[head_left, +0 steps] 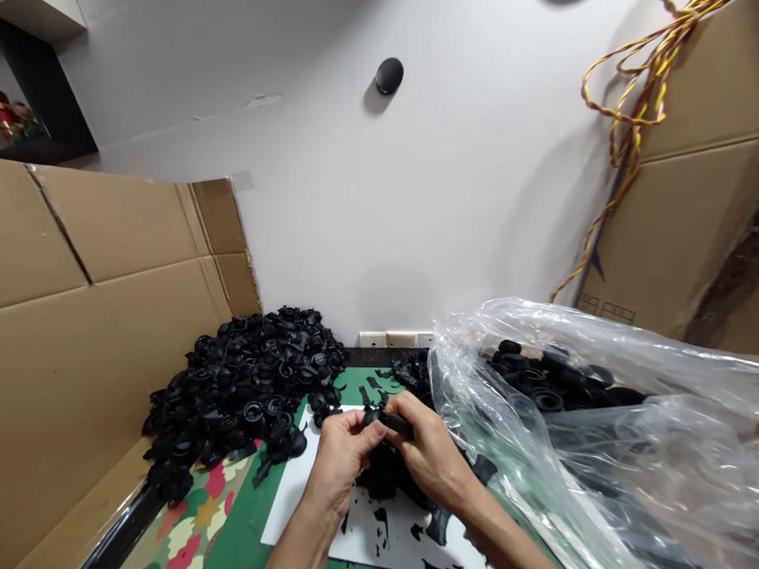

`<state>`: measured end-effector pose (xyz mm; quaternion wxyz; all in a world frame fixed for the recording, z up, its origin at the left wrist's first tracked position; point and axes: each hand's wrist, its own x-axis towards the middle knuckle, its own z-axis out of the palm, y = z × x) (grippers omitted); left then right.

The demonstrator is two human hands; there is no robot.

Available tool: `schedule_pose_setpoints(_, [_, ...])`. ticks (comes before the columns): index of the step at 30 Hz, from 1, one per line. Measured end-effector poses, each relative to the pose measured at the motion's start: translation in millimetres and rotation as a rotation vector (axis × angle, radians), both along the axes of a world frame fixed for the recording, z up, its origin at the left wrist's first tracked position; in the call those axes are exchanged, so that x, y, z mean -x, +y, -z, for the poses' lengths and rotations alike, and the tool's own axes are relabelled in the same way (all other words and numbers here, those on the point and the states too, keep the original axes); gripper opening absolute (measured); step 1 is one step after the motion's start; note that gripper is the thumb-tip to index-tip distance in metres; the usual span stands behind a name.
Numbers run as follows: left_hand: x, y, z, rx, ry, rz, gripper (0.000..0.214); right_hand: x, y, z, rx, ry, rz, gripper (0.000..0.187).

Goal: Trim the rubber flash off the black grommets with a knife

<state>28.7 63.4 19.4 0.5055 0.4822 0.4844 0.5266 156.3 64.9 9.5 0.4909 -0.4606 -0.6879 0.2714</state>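
My left hand [337, 458] and my right hand [428, 449] meet over a white sheet [289, 496], both closed on one black rubber part [398, 425]. Thumbs and fingertips pinch it from either side and cover much of it, so its full shape is hidden. Under the hands lies a pile of black rubber scraps [383, 478], with torn bits scattered over the sheet. Just left of my left hand rest a few loose black pieces [323, 403].
A large heap of black ribbed rubber parts [254, 379] leans toward a cardboard wall [136, 237] on the left. At right, a clear plastic bag [486, 427] holds more round black parts [545, 379]. A green mat [237, 521] covers the table. Twisted yellow wire [634, 118] hangs at upper right.
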Motion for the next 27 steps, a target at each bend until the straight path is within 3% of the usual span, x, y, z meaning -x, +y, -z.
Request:
schedule_pose_setpoints(7, [-10.2, -15.4, 25.1, -0.106, -0.029, -0.316, 0.031, 22.6, -4.1, 13.6, 0.048, -0.027, 0.181, 0.013])
schedule_pose_setpoints(10, [-9.6, -21.0, 33.4, -0.137, -0.02, -0.383, 0.026, 34.2, -1.0, 14.5, 0.059, -0.038, 0.241, 0.015])
schedule_pose_setpoints(14, [-8.4, -33.2, 40.8, -0.158, -0.003, -0.359, 0.023, 29.9, 17.9, 20.9, 0.091, -0.039, 0.313, 0.014])
schedule_pose_setpoints(17, [-5.0, -38.9, 40.7, -0.201, 0.015, -0.234, 0.022, 11.8, 35.6, 28.0, 0.122, -0.02, 0.381, 0.012])
schedule_pose_setpoints(19, [0.6, -36.2, 38.9, -0.051, -0.09, -0.137, 0.028, 0.5, 41.0, 31.1, 0.118, -0.015, 0.348, 0.012])
schedule_pose_setpoints(22, [10.5, -26.7, 37.9, 0.003, -0.235, -0.13, 0.035, -11.0, 37.5, 30.7, 0.148, -0.001, 0.247, 0.02])
schedule_pose_setpoints(27, [15.1, -19.9, 39.8, 0.006, -0.258, -0.137, 0.037, -28.9, 20.7, 19.5, 0.228, 0.031, 0.096, 0.025])
